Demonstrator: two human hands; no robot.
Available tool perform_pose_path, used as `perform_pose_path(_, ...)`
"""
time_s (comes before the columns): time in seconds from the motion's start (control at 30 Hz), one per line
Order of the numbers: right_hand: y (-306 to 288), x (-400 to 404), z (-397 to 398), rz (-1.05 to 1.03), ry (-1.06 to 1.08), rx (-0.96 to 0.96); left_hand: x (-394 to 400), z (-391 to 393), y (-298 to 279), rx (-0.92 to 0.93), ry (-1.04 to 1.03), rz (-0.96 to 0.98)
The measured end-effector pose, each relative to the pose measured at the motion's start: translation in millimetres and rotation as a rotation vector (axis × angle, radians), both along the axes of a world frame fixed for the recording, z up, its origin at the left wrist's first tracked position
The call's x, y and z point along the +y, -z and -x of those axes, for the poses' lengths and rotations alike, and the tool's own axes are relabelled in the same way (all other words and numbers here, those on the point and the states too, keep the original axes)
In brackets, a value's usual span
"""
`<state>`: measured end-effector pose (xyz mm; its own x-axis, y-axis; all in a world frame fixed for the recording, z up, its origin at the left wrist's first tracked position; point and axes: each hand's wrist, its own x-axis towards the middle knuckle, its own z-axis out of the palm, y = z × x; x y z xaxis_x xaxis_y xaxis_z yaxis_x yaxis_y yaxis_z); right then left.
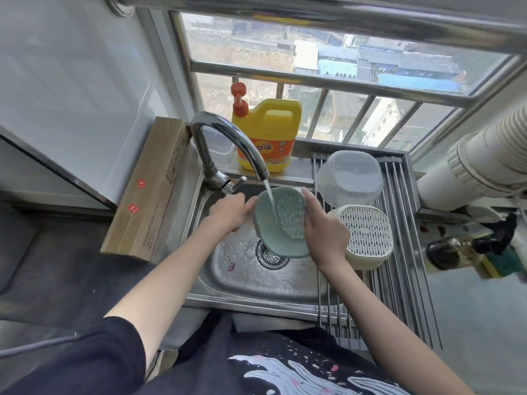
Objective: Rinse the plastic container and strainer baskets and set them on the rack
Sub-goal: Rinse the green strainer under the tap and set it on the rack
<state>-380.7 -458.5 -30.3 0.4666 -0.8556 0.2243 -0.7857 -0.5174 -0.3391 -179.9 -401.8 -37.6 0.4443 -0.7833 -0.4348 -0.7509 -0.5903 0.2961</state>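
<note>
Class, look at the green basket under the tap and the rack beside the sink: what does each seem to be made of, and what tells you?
Green basket: probably matte plastic, its moulded base pierced with slots. Rack: seemingly stainless steel, thin parallel rods with a bright sheen.

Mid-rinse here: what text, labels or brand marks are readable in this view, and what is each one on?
Yellow detergent jug with orange pump: its orange label carries large white Chinese characters, seemingly "奇强"; the small print is blurred.
Long brown cardboard box: dark print and two red stickers, too small to read.
Steel sink basin: a small red sticker, illegible.
Nothing else bears text.
</note>
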Motion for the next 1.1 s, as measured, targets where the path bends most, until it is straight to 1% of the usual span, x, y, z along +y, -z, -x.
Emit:
perform_pose_path(0.03, -3.6, 1.0, -0.9, 0.069, -0.038, 0.039, -6.6, -3.2, 2.0, 0.042, -0.013, 0.030)
perform_pose_path(0.07, -4.3, 0.9, -2.0, 0.135, -0.069, 0.077, -13.8, -5.1, 2.6, 0.166, -0.072, 0.071)
perform_pose_path(0.1, -4.2, 1.3, -2.8, 0.179, -0.101, 0.114, -21.5, -5.3, 1.8, 0.348, -0.185, 0.115)
perform_pose_path(0.13, -3.0, 3.0, -2.9, 0.187, -0.134, 0.154, -29.0, -4.3, -0.3, 0.560, -0.341, 0.148)
perform_pose_path(0.2, 0.0, 7.5, -2.1, 0.135, -0.163, 0.228, -40.8, -1.4, -5.2, 0.971, -0.651, 0.203)
perform_pose_path(0.27, 5.7, 11.2, -0.8, 0.053, -0.146, 0.268, -47.2, 2.7, -9.4, 1.320, -0.918, 0.329)
perform_pose_path(0.3, 8.1, 13.2, -0.6, 0.009, -0.137, 0.275, -49.2, 3.1, -9.2, 1.458, -1.036, 0.391)
perform_pose_path(0.33, 10.1, 14.5, -0.6, -0.025, -0.130, 0.279, -52.0, 2.8, -7.8, 1.555, -1.139, 0.445)
perform_pose_path(0.37, 12.3, 15.4, -0.8, -0.045, -0.127, 0.288, -55.9, 2.4, -6.1, 1.610, -1.219, 0.482)
perform_pose_path(0.47, 16.7, 16.7, -2.1, -0.067, -0.119, 0.307, -63.3, 2.1, -0.7, 1.684, -1.373, 0.566)
perform_pose_path(0.53, 18.1, 17.6, -5.2, -0.075, -0.123, 0.309, -62.2, -0.9, 0.9, 1.705, -1.411, 0.583)
perform_pose_path(0.6, 19.0, 18.6, -7.3, -0.083, -0.124, 0.320, -58.2, -8.9, 4.5, 1.711, -1.427, 0.534)
perform_pose_path(0.7, 20.5, 18.3, -7.6, -0.075, -0.123, 0.327, -54.3, -21.0, 2.8, 1.698, -1.407, 0.378)
perform_pose_path(0.8, 21.7, 17.2, -6.9, -0.073, -0.130, 0.317, -57.9, -37.0, -6.0, 1.611, -1.459, 0.285)
perform_pose_path(0.87, 23.2, 15.9, -4.5, -0.067, -0.129, 0.303, -62.0, -47.7, -14.7, 1.562, -1.541, 0.279)
perform_pose_path(0.97, 26.4, 15.5, -0.9, -0.048, -0.126, 0.288, -66.1, -56.9, -22.1, 1.566, -1.698, 0.369)
perform_pose_path(1.03, 27.9, 14.8, 1.7, -0.034, -0.111, 0.289, -64.9, -58.1, -23.5, 1.635, -1.703, 0.386)
perform_pose_path(1.07, 28.2, 14.5, 2.7, -0.030, -0.105, 0.292, -62.2, -56.3, -23.4, 1.673, -1.660, 0.356)
perform_pose_path(1.1, 28.4, 14.6, 3.3, -0.033, -0.105, 0.298, -56.4, -52.5, -23.1, 1.693, -1.574, 0.314)
